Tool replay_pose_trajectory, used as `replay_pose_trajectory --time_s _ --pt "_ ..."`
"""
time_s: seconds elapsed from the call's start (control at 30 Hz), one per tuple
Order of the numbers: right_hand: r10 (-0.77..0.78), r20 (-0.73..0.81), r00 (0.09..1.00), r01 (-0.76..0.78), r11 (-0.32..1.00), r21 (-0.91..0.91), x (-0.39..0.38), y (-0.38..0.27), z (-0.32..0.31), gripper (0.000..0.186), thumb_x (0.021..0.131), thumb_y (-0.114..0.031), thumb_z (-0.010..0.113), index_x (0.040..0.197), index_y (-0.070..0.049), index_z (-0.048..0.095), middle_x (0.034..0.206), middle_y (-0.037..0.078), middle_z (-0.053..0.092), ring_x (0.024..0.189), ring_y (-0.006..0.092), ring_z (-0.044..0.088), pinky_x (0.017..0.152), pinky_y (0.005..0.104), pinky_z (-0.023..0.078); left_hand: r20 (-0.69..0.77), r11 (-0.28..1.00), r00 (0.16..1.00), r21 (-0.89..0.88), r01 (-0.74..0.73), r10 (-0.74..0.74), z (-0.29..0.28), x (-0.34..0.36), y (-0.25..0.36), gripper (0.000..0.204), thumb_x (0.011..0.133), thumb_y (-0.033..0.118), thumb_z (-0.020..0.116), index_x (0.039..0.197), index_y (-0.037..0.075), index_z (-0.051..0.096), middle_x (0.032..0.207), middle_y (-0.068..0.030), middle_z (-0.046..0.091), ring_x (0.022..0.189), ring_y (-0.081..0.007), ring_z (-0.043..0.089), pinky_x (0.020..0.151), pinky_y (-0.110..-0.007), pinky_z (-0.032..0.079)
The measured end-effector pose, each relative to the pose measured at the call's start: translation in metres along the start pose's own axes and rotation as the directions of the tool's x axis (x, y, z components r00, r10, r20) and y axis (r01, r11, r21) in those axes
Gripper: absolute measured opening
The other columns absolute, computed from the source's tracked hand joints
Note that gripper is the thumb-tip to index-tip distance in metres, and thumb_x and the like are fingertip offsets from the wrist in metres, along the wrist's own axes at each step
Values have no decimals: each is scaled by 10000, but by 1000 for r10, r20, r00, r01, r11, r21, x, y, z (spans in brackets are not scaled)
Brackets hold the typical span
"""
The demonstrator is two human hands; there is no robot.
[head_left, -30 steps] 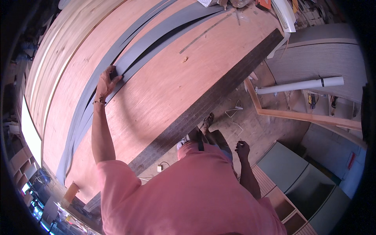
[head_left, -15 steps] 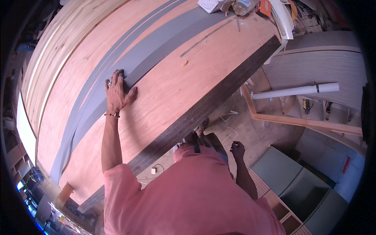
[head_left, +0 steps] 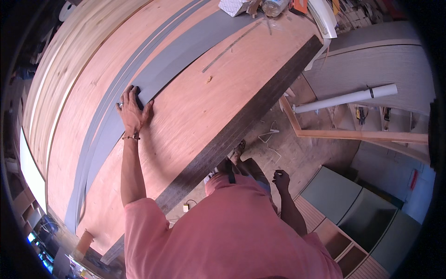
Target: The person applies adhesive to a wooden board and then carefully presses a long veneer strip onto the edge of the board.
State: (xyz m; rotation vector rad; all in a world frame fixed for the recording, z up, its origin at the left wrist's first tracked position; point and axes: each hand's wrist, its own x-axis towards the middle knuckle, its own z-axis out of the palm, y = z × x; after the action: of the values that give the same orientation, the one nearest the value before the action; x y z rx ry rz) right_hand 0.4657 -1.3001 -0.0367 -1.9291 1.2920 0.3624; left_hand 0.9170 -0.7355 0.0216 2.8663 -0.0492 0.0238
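Long grey strips lie along a large pinkish wooden panel, one wide and others narrow beside it. My left hand rests on the wide strip with its fingers spread, the thumb out over its near edge. A ring and a bracelet are on that hand and wrist. Dark shade beside the fingers hides whether anything small lies under them. Down at my side, away from the panel, my right hand hangs with curled fingers; what they hold, if anything, cannot be made out.
At the panel's far end stand a white box and a clear bottle. Pale wooden boards lie along the left. To the right are a white roll, a wooden frame and green-grey cabinet panels.
The view has shifted slightly. The wide strip's lighter and darker bands now look like one even grey. My left hand stays spread on it, and my right hand still hangs curled.
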Motion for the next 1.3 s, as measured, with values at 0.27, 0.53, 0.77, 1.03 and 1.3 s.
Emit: replay_pose_trajectory --time_s 0.27,0.53,0.77,1.03,1.3 --pt "-7 -36 999 9 999 53 -4 4 5 267 968 -132 683 1182 27 699 813 150 718 623 203 708 560 332 593 -50 996 997 -67 -55 52 0 17 -7 725 766 456 840 1369 149 581 1359 -97 527 1338 -332 466 1114 -692 292" --pt "20 -43 999 -16 997 75 -10 7 6 287 929 -149 709 1161 19 717 841 176 746 674 220 741 590 363 629 35 991 999 -130 -12 17 -8 17 0 758 649 418 878 1308 153 612 1286 -77 548 1298 -308 486 1112 -641 276" --pt "24 -56 998 -20 998 65 -11 11 2 281 924 -137 698 1159 16 720 847 179 756 680 224 752 604 358 634 93 985 995 -175 -6 22 -16 24 5 764 601 391 900 1265 126 630 1201 -74 603 1219 -300 552 1076 -567 316" --pt "23 -55 998 -23 1000 0 -11 -9 -4 291 916 -143 705 1155 22 720 829 177 755 663 228 753 602 354 620 62 925 992 -372 -81 111 -14 45 -13 557 654 231 891 1119 17 673 1090 -167 683 1025 -368 677 912 -461 537" --pt "-10 -54 998 11 1000 14 -6 1 -1 259 961 -133 691 1168 19 714 796 151 720 637 209 727 553 333 594 27 937 989 -324 -130 146 -33 46 0 486 721 215 836 1120 -3 663 1100 -202 714 1014 -377 707 902 -441 561"
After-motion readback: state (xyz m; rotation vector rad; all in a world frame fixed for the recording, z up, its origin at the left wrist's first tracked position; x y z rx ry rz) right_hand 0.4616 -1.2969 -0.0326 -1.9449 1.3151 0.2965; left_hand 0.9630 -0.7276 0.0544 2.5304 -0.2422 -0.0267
